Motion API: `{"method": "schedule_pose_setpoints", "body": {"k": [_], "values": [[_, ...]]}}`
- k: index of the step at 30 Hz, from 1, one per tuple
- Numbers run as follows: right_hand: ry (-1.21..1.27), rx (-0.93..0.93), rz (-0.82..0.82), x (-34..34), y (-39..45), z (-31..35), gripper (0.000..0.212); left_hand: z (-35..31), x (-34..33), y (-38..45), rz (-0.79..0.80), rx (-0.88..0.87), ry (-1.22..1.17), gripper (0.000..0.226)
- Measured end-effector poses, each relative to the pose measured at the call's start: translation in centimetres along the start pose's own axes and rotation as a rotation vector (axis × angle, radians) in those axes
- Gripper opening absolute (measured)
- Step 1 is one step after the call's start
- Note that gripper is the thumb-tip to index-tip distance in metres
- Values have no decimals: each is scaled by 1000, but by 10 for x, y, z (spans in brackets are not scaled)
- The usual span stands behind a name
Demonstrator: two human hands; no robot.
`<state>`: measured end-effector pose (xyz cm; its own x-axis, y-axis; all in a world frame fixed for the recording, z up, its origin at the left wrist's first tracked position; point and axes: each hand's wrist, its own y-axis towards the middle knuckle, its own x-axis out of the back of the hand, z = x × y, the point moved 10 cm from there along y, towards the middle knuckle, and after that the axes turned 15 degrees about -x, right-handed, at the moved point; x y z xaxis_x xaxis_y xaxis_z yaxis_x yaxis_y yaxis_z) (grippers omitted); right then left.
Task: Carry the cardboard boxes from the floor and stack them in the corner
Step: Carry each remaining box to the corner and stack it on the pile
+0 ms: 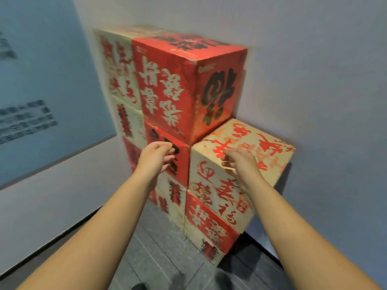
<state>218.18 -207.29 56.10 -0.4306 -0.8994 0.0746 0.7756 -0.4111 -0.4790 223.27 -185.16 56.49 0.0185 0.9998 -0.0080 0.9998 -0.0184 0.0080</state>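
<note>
Grey tiled floor below both slack, empty grips, stacked boxes against pale corner walls.

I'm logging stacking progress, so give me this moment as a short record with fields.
setting: corner where two walls meet, grey floor
stack: printed cardboard boxes in columns
tallest front box: red box
lower right column top: beige box
left hand: fingers loosely curled, in front of the stack, holding nothing
right hand: over the beige box's front top edge, grip unclear
</note>
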Motion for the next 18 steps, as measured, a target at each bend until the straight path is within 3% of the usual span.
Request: {"method": "schedule_pose_setpoints", "body": {"k": [9,18], "values": [[-250,60,607,-253,-133,-16,22,-38,250,-147,-589,-79,-37,18],[-532,39,1193,-444,-433,-160,21,-50,471,-459,-1201,-95,-1,20]]}}
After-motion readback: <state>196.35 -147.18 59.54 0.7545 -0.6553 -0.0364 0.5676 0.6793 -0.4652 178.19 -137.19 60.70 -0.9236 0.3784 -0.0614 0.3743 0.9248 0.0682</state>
